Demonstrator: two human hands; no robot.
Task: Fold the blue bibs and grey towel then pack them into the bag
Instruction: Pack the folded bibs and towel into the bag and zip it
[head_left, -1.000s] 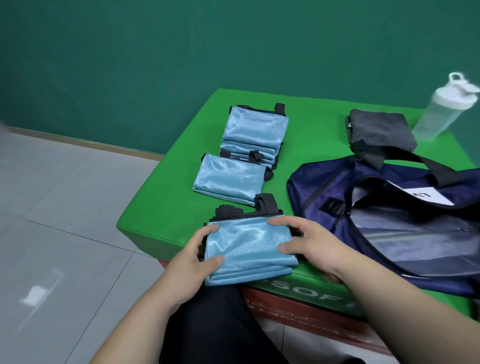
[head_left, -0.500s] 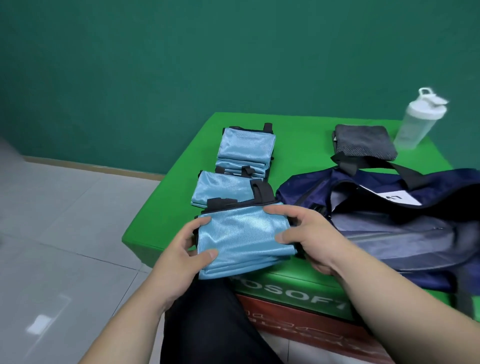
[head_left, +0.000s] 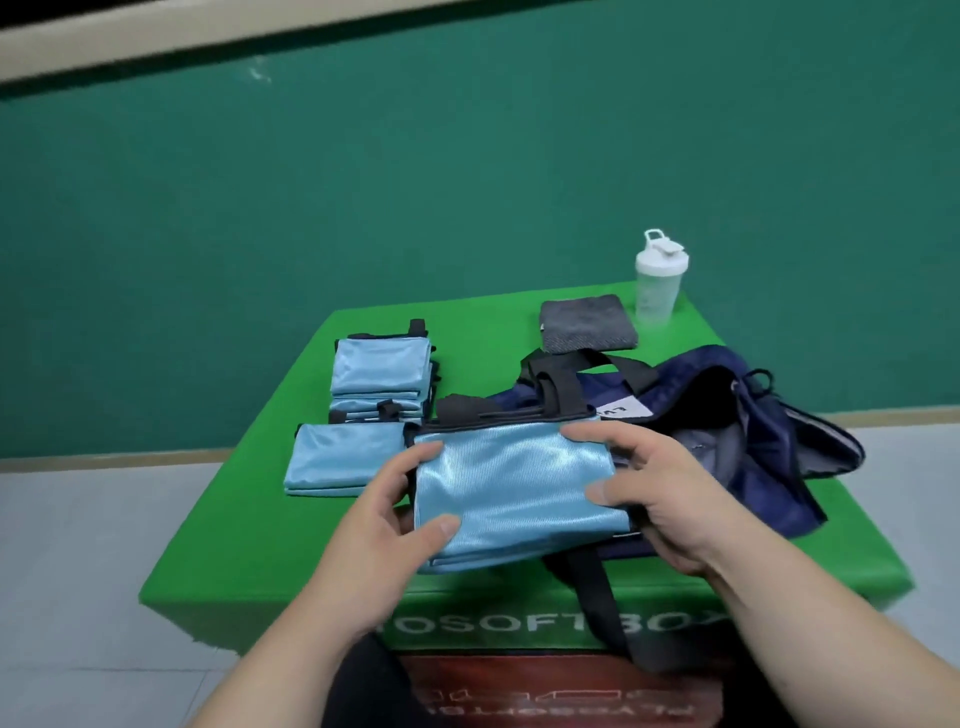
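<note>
Now packing; folding looks done

Gripped by the left hand (head_left: 384, 525) and right hand (head_left: 660, 499), a folded blue bib (head_left: 514, 488) hangs at lower centre beside the open bag (head_left: 753, 441). Beyond, left, folded bibs (head_left: 382, 374) lie on the worktop (head_left: 270, 545); farthest, the folded grey towel (head_left: 587, 322), unpacked.

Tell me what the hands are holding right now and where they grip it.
The folded blue bib: left hand grips its left edge, right hand its right edge.

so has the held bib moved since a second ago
Yes: the held bib has shifted right of the single folded bib, toward the bag.
</note>
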